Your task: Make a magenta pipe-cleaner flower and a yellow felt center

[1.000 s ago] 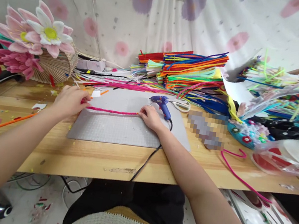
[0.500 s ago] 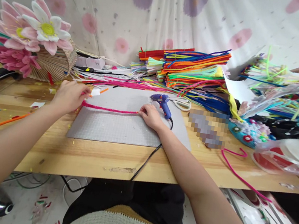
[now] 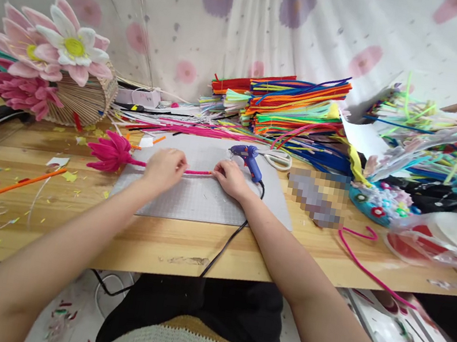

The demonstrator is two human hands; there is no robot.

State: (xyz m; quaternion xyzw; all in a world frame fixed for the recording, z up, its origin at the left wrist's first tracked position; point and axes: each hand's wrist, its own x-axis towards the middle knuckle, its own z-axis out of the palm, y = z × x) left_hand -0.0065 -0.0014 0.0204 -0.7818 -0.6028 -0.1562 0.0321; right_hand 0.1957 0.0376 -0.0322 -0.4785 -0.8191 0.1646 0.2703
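A magenta pipe-cleaner flower [image 3: 109, 152] lies at the left edge of the grey cutting mat [image 3: 188, 202], its long fuzzy stem [image 3: 198, 173] running right across the mat. My left hand [image 3: 166, 169] is closed around the stem near its middle, fingers pinched together. At the stem's orange-tipped right end, my right hand [image 3: 230, 177] pinches it between thumb and fingers. Just behind the right hand rests a blue hot glue gun [image 3: 250, 160], its black cord passing under my right forearm.
White-handled scissors [image 3: 278, 159] lie behind the glue gun. Bundles of coloured pipe cleaners [image 3: 296, 106] are stacked at the back. At left stand pale pink fabric-like flowers [image 3: 72, 45]; an orange pipe cleaner [image 3: 29, 181] and scraps lie in front. A clear plastic container [image 3: 445, 239] is at right.
My left hand has moved right along the stem, from beside the flower to the stem's middle, uncovering the flower head. My right hand has stayed at the stem's end.
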